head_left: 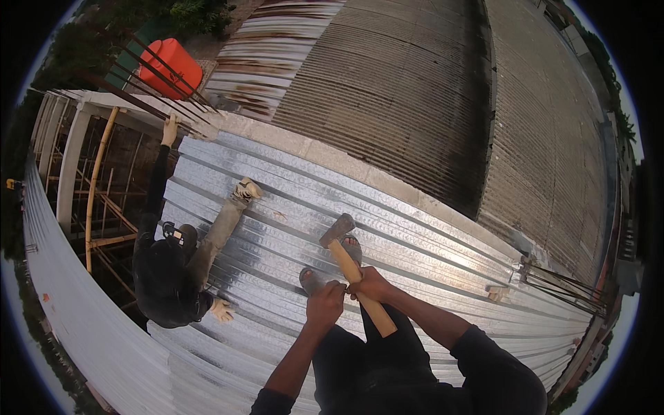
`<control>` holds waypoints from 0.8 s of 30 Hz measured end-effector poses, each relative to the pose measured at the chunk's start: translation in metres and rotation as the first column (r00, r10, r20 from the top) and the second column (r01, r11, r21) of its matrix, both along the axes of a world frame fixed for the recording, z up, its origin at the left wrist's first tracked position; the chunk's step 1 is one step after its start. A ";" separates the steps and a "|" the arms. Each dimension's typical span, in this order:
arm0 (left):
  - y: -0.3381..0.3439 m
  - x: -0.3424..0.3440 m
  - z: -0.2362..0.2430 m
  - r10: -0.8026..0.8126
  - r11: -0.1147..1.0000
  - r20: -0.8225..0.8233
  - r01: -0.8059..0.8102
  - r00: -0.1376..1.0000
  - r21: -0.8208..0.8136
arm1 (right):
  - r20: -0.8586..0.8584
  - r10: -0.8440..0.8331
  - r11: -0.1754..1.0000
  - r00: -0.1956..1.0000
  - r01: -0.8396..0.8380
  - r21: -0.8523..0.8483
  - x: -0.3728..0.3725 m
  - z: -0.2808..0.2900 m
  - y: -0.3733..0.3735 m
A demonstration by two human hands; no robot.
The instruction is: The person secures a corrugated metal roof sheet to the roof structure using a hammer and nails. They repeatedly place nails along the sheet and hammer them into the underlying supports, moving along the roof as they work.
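Observation:
A hammer (380, 318) with a dark, blocky head and a thick, pale wooden handle slants across in front of my legs, its head pointing away from me. My right hand (370, 283) is closed round the middle of the handle. Right beside it, my left hand (325, 304) is closed, its fingertips close to the right hand's fingers; whatever they pinch, if anything, is too small to name. Under the hammer and my feet lies ribbed, shiny metal decking (277, 242).
At the left a co-worker (166, 277) in dark clothes and pale gloves crouches at the decking's edge, one hand by steel bars (149, 104). Beyond that edge is an opening with bamboo poles (98, 187). A concrete ledge (332, 160) borders old corrugated roofs (387, 83). More bars (564, 283) stick out at right.

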State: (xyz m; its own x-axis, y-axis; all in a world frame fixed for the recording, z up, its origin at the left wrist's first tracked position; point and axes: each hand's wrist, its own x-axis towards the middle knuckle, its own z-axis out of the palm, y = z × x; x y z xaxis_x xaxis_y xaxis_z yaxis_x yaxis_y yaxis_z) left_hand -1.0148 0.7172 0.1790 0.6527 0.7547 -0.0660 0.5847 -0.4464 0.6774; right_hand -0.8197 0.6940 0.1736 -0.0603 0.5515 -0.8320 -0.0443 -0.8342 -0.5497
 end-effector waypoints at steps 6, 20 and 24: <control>0.023 -0.020 -0.032 -0.310 0.948 -0.163 0.317 0.937 0.020 | -0.002 -0.071 0.996 0.997 0.071 -0.045 -0.008 -0.023 0.001; 0.181 0.059 -0.563 0.729 0.633 -0.160 -0.745 0.665 -0.209 | 0.616 0.270 0.889 0.740 -0.438 0.136 0.119 -0.401 0.102; 0.211 0.080 -0.633 0.830 0.495 -0.181 -0.846 0.527 -0.198 | 0.752 0.207 0.876 0.626 -0.460 0.141 0.133 -0.460 0.064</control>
State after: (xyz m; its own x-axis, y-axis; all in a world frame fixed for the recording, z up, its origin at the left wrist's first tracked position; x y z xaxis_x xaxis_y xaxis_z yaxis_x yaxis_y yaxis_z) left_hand -0.9347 0.9282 -0.4544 -0.2896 0.8981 -0.3311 0.6357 0.4391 0.6349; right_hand -0.6867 0.7583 -0.2863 0.2324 0.8325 -0.5029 0.7025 -0.5013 -0.5052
